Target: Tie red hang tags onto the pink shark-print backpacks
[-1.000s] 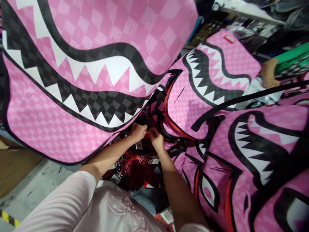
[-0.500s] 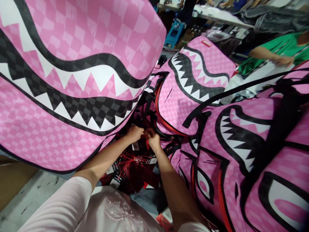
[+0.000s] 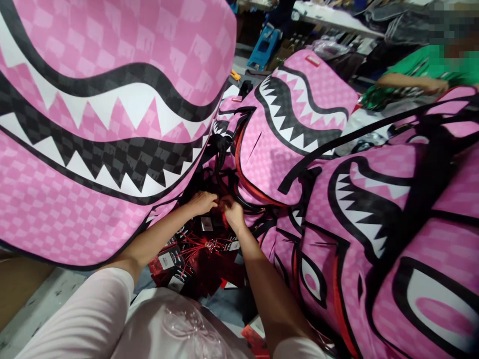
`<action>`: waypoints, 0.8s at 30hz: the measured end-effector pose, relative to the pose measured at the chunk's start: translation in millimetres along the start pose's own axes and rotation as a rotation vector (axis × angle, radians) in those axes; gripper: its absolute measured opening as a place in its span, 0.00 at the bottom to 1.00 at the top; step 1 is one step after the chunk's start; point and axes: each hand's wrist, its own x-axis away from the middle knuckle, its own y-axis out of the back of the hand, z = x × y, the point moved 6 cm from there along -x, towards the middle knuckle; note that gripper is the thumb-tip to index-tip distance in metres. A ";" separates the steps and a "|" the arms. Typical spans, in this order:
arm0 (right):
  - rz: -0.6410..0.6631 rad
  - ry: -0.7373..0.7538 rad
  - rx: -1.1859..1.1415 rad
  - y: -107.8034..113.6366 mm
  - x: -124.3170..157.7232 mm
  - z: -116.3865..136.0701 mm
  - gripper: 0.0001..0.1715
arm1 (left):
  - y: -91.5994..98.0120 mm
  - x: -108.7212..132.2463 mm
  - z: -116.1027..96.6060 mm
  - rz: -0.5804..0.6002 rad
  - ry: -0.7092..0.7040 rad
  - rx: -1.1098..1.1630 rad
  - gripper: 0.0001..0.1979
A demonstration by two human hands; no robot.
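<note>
My left hand (image 3: 202,202) and my right hand (image 3: 232,213) meet fingertip to fingertip below a big pink checkered backpack with a shark-mouth print (image 3: 97,124). Both hands are closed in a pinch on something small and reddish at the bag's black straps (image 3: 220,149); I cannot make out what it is. Just under my hands lies a heap of red and black hang tags with red strings (image 3: 198,252). More pink shark-mouth backpacks (image 3: 295,124) lie to the right, touching one another.
Further pink shark-print bags (image 3: 396,239) fill the right side. A person in a green top (image 3: 422,67) works at the far right, one arm stretched out. A blue stool (image 3: 264,45) and cluttered tables stand at the back. Grey floor (image 3: 41,304) shows at lower left.
The view has swung a little, so the bags sit further left and lower in the picture. My hands stay together at the same spot on the straps.
</note>
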 end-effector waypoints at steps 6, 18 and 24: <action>-0.030 0.000 -0.018 -1.0 0.5 8.9 0.12 | 5.1 3.0 -3.5 -0.070 0.111 -0.049 0.11; -0.065 -0.043 -0.066 -6.5 1.2 1.7 0.12 | 8.1 6.9 -2.7 -0.059 0.101 -0.008 0.08; -0.083 -0.028 -0.061 -7.0 0.4 0.9 0.09 | 7.7 7.9 -2.1 -0.098 0.094 -0.060 0.08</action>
